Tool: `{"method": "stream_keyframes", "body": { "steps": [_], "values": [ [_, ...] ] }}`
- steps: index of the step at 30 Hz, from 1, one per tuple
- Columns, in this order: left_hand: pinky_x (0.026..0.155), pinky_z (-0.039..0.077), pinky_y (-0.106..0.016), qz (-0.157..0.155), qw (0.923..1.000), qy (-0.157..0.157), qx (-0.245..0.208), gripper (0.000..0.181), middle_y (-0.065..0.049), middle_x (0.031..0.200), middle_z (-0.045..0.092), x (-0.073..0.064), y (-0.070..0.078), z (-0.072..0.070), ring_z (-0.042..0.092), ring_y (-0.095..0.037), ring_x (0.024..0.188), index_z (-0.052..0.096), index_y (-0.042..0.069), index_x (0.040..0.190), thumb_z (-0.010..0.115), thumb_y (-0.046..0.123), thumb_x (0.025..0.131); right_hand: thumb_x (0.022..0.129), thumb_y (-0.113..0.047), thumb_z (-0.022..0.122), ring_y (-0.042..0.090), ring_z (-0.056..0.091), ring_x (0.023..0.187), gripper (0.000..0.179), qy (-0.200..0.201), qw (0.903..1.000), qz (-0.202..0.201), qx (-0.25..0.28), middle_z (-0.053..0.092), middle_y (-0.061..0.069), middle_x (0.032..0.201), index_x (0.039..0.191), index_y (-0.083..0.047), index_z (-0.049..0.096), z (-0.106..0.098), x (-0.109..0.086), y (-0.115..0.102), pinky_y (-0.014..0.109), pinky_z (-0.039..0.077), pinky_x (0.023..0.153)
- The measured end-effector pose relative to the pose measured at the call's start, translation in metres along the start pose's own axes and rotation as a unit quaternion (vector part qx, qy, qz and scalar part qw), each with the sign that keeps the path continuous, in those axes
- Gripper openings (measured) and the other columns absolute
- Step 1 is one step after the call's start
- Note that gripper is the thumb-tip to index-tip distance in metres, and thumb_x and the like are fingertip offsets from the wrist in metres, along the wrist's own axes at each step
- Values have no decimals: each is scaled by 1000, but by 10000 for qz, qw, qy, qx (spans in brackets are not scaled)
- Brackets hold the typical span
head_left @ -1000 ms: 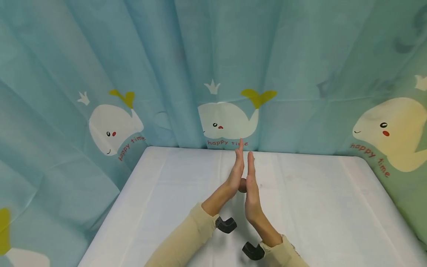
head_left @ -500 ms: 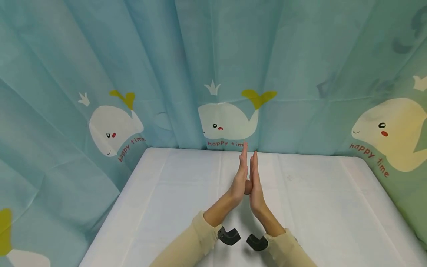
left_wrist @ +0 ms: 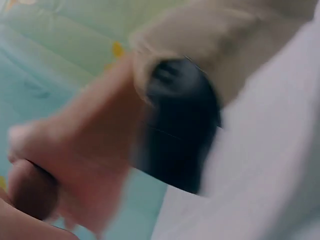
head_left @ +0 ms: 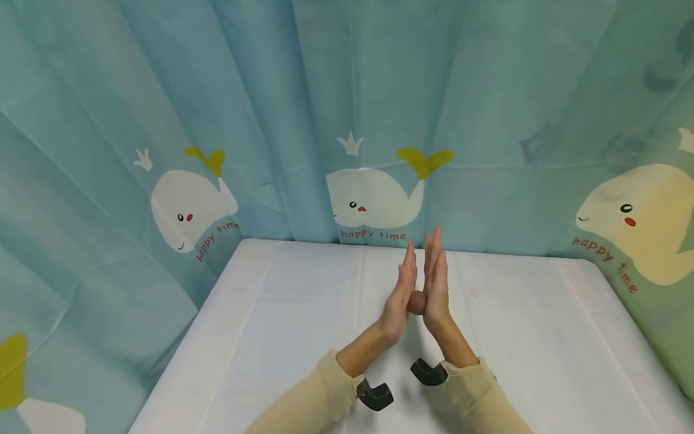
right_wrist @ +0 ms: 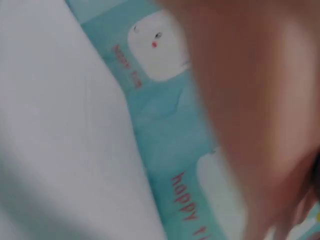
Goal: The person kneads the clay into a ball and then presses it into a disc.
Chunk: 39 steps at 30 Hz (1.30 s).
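A small brown ball [head_left: 417,302], smooth and like clay, sits between two upright palms above the white table. My left hand [head_left: 398,304] presses it from the left with straight fingers pointing away from me. From the other side, the flat palm of my right hand [head_left: 437,292] bears on it, its fingertips reaching a little farther forward than the left ones. In the left wrist view the ball [left_wrist: 32,190] shows round and dark between both hands, blurred by motion. The right wrist view is mostly filled by a blurred hand.
The white table [head_left: 303,313] stretches out beneath the hands. Behind it hangs a blue-green curtain [head_left: 293,120] printed with whales. Black wrist mounts [head_left: 375,395] jut inward from the beige sleeves [head_left: 314,401], low over the tabletop.
Both hands have shifted right with the ball between them. My right hand has slid forward against the left, which has drawn back, so the right fingertips now lead.
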<state>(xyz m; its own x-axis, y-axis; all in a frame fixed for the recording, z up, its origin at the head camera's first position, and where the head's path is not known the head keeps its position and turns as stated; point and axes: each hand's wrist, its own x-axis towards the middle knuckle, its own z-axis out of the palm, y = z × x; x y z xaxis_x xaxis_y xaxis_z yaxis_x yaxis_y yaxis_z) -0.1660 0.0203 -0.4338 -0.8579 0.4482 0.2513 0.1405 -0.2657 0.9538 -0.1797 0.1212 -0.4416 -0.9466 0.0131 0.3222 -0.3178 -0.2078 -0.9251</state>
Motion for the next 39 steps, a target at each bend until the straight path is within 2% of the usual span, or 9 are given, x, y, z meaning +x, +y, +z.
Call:
{"method": "stream_keyframes", "body": {
  "steps": [2,6,10,15,18,22,28,34,39],
  "values": [
    [125,-2,-45,-56,9998,78,-171,66,10,171,-4,1,5,-1,-2,-14,157,-5,32,165,6,61,107,111,-50,7,4,-2,156,54,-20,9995,65,-319,2,-16,171,164,-41,2,0,-1,8,44,-4,125],
    [125,-4,-48,39,9989,419,227,64,10,171,-4,8,11,-8,-3,-11,157,-5,31,166,4,57,108,112,-39,5,10,-7,156,54,-275,9960,-118,-836,-3,-11,172,166,-32,2,11,-17,19,54,-6,123],
    [123,-5,-56,25,9952,763,610,62,6,172,-6,14,0,-15,-7,-16,157,-5,26,166,1,50,109,113,-34,9,14,-9,157,55,-439,9916,-612,-1055,0,-7,173,167,-28,5,26,-32,7,63,-6,120],
    [125,-2,-51,-156,9973,512,503,64,6,172,-7,3,-14,-7,-4,-16,157,-6,25,166,1,53,109,113,-38,11,11,-3,157,53,-282,9936,-557,-943,7,-13,171,165,-38,6,21,-23,-12,56,-2,122],
    [125,1,-49,-120,9989,241,376,64,7,172,-8,-5,-13,0,-1,-15,157,-7,27,166,2,56,109,113,-41,11,8,1,157,52,-119,9969,-281,-725,10,-15,170,165,-41,6,11,-13,-13,48,0,123],
    [126,2,-48,-149,9997,143,105,66,5,172,-7,-8,-6,4,0,-19,158,-7,28,166,4,58,108,113,-40,11,7,3,156,53,-38,9974,-210,-690,9,-15,170,166,-36,7,0,-4,-6,46,-3,124],
    [126,3,-47,-315,9988,378,26,67,2,172,0,-10,-2,4,1,-19,158,-5,26,166,5,59,108,113,-41,12,4,-1,156,52,33,9963,-31,-857,5,-21,169,164,-40,9,4,-9,5,49,-4,124],
    [123,0,-57,-350,9942,858,552,63,5,172,-1,-3,-16,-5,-5,-18,157,-1,27,167,3,53,109,112,-37,16,11,-12,156,55,-228,9903,-256,-1346,6,-13,171,166,-31,11,23,-35,-1,59,-11,121],
    [123,-2,-57,-266,9953,623,685,62,2,172,-7,-5,-23,-5,-7,-20,157,-6,23,166,0,49,110,112,-38,14,11,-11,156,56,-203,9882,-440,-1450,6,-11,172,167,-29,11,23,-29,-9,57,-10,122]
  ]
}}
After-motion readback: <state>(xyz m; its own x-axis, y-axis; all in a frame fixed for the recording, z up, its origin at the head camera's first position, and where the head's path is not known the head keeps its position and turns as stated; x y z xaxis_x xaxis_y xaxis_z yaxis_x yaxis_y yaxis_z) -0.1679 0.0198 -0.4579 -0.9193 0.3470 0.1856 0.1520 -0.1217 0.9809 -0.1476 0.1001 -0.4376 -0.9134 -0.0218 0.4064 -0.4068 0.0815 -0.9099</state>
